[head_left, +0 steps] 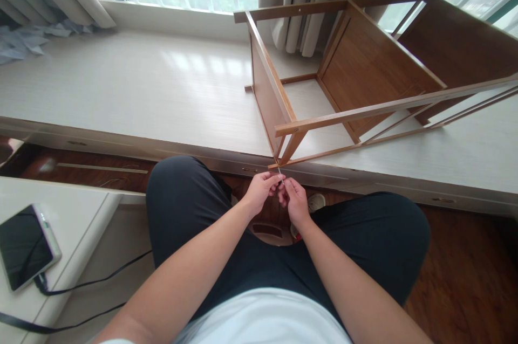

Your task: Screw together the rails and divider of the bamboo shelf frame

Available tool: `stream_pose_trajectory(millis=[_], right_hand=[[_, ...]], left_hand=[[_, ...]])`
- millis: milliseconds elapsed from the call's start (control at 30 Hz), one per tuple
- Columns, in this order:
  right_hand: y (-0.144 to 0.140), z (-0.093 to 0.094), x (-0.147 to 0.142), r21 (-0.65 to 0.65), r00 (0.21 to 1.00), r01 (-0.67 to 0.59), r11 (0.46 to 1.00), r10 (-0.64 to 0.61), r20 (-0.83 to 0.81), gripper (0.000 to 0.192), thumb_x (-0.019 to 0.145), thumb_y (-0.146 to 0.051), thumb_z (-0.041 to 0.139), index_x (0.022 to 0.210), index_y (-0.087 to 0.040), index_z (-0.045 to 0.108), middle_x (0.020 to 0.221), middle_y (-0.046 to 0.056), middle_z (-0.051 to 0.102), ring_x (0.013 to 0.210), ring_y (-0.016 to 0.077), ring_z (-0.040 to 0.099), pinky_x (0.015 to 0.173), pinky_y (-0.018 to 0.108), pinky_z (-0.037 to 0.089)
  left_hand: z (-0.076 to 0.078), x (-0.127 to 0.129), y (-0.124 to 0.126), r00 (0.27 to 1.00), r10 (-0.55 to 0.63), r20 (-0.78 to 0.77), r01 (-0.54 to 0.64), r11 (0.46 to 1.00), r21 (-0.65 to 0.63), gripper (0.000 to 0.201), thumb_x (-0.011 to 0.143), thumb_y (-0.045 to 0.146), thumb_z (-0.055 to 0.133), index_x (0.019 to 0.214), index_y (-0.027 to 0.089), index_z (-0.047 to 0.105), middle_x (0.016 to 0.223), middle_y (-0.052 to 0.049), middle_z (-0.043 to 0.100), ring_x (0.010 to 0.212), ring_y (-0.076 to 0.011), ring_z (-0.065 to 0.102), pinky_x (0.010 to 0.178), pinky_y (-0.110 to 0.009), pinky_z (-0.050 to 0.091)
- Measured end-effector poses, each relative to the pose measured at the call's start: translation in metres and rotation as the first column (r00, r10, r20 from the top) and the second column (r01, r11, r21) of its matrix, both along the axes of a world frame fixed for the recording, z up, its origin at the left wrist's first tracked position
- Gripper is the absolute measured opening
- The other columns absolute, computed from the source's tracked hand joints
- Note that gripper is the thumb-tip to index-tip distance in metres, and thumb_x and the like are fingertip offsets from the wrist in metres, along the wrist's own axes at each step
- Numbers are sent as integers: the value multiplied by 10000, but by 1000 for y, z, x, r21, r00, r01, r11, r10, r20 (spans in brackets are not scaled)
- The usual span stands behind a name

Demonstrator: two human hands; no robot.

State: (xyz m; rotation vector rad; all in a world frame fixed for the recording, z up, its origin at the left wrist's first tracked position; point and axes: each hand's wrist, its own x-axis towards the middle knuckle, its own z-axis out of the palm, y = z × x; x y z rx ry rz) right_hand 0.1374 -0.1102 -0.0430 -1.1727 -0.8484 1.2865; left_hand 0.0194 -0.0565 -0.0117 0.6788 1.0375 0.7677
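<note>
A brown wooden shelf rack (307,7) lies on its side across the white ledge, with a near corner jutting past the ledge's front edge. At that corner a thin metal rod (280,171), much like a hex key, points up to the wood. My left hand (262,191) pinches it from the left, thumb and forefinger together. From the other side my right hand (295,201) has its fingers closed at the rod's lower end. The fingers partly cover the rod, and its tip against the wood is too small to make out.
The white ledge (133,85) runs below curtained windows, with drawers in its front. At lower left a white tabletop (76,209) bears a dark-screened device (26,244) with a black cable (101,279). My knees are spread under the corner, above a dark wood floor (461,274).
</note>
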Motion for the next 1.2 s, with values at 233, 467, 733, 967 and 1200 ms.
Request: stream_pose_trajectory(millis=[233,467,733,967,1200], right_hand=[[2,-4,-2,-54,973,-25,998,12,-229,379,943,-552,639,797,-205,595,509,-58,539,381,79,383,377,195,285],[4,3,-1,-80,907,-114,990,71,-416,352,913,-519,675,777,-207,586,493,-54,519,383,92,364,373,207,312],[5,3,-1,-72,851,-156,985,98,-516,318,925,-478,673,785,-203,599,506,-40,538,395,100,367,375,210,311],[4,2,-1,-90,825,-158,983,81,-559,295,926,-438,678,775,-195,608,507,-31,547,399,100,370,383,206,302],[5,9,2,-133,739,-246,960,97,-667,271,963,-374,620,764,-195,579,501,-52,434,449,100,301,413,190,287]], left_hand=[[0,1,1,1000,-6,7,6,1000,2,543,545,531,927,837,111,743,660,-5,558,578,-82,436,515,-201,314],[-3,0,0,1000,-14,17,13,1000,14,503,579,516,924,819,117,734,672,-14,573,585,-81,437,510,-198,300],[-3,0,0,1000,-18,15,18,1000,18,489,591,519,922,801,122,726,668,-12,572,578,-78,438,513,-197,305],[-3,0,-1,1000,-16,4,16,1000,22,479,610,522,910,808,126,727,675,-16,581,584,-82,442,519,-195,316],[-4,0,0,1000,-22,4,21,999,39,407,664,481,882,798,131,724,689,-33,621,576,-80,462,515,-194,312]])
